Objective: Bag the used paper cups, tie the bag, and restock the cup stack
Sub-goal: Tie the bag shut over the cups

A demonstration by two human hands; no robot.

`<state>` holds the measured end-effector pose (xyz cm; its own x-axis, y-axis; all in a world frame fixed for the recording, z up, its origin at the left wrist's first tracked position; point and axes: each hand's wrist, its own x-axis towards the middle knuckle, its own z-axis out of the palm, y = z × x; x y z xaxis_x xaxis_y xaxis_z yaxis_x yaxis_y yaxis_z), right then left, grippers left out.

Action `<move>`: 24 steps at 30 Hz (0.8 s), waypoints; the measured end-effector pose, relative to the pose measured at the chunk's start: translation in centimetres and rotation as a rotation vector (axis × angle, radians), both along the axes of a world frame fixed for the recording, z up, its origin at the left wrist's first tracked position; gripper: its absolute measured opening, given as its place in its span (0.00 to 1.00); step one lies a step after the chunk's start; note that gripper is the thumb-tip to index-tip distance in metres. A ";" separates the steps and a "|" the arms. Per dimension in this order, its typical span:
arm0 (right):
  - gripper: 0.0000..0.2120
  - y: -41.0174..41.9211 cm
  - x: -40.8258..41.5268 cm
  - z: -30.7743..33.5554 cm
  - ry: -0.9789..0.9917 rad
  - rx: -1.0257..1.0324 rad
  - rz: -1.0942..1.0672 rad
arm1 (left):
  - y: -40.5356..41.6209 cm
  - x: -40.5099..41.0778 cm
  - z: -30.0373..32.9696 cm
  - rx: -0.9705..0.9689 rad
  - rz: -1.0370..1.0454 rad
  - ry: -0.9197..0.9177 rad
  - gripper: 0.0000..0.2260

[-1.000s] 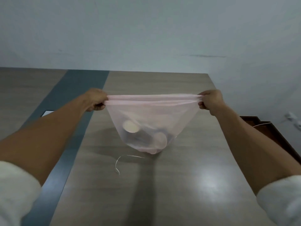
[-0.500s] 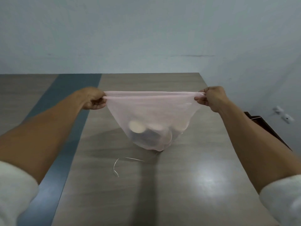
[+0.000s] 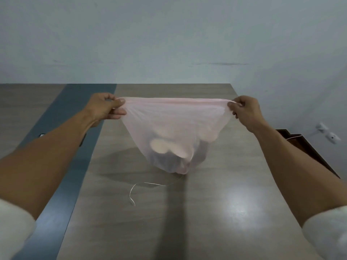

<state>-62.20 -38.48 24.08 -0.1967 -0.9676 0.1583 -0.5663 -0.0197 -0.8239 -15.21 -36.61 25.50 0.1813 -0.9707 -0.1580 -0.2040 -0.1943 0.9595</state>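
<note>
A thin pink plastic bag [image 3: 174, 119] hangs above the wooden table [image 3: 216, 212], its mouth pulled flat and taut between my hands. My left hand [image 3: 105, 107] pinches the left end of the rim, my right hand [image 3: 244, 111] pinches the right end. Through the film I see used paper cups [image 3: 169, 147] bunched at the bottom, with pale round rims and dark sides. The bag's lowest point hangs just above the tabletop. No cup stack is in view.
A thin white string [image 3: 139, 186] lies curled on the table below the bag. A dark blue-grey strip [image 3: 62, 166] runs along the table's left part. A brown wooden piece [image 3: 308, 151] and a white wall socket [image 3: 330, 137] sit beyond the right edge.
The bag has been lifted slightly and its rim pulled flatter. The cups inside have shifted and bunched toward the lower right. Both hands keep their grip on the rim ends.
</note>
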 end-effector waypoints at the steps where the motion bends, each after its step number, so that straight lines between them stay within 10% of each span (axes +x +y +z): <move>1: 0.05 -0.2 0.0 0.4 0.016 0.018 0.037 | -0.1 0.2 0.3 -0.007 0.004 -0.017 0.13; 20: 0.09 -0.7 0.1 -0.6 0.004 0.027 0.087 | -1.5 -0.8 -3.5 -0.128 0.332 0.020 0.06; 24: 0.09 -0.8 0.2 -0.6 -0.033 0.016 0.119 | -0.5 -6.1 -2.5 -0.541 0.443 -0.646 0.22</move>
